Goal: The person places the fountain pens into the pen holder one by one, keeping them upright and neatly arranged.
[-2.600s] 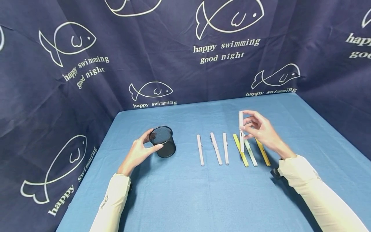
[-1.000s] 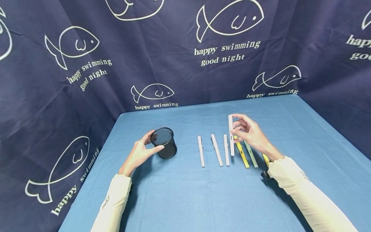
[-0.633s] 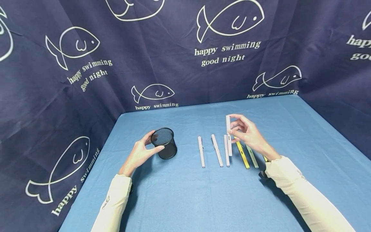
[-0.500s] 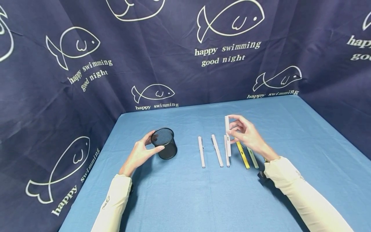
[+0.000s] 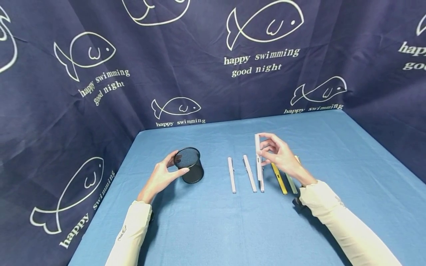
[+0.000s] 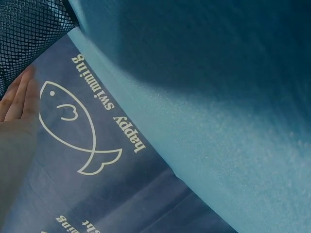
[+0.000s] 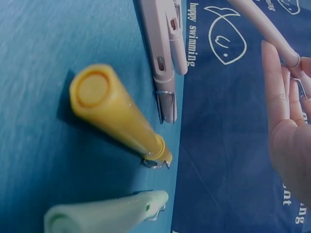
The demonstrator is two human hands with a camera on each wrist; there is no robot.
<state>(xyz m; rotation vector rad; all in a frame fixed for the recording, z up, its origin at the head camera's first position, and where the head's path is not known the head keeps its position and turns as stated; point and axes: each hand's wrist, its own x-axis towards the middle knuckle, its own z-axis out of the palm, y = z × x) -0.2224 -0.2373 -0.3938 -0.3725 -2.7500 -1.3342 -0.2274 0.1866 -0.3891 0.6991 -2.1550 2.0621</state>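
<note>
My left hand point(image 5: 163, 176) grips a black mesh pen holder point(image 5: 193, 173) standing on the left of the table, thumb at its near side and fingers behind. In the left wrist view, the mesh wall point(image 6: 34, 34) fills the top left corner beside the fingers. My right hand point(image 5: 279, 155) pinches a pale pink pen point(image 5: 257, 142), held upright above the table. It overlaps one of three similar pens lying below, the others being a middle pen point(image 5: 249, 173) and a leftmost pen point(image 5: 232, 175). The right wrist view shows the held pen point(image 7: 272, 29) slanting into the fingers.
Under my right hand and wrist lie a yellow pen point(image 5: 280, 181) and a light green pen point(image 5: 292, 184). Another yellow pen point(image 5: 297, 159) is mostly hidden by the wrist. A dark blue fish-print curtain point(image 5: 213, 88) stands behind the blue table point(image 5: 213, 225).
My right hand has carried the upright pen left, from over the yellow and green pens to over the rightmost pink one. The left hand and pen holder stay in place.
</note>
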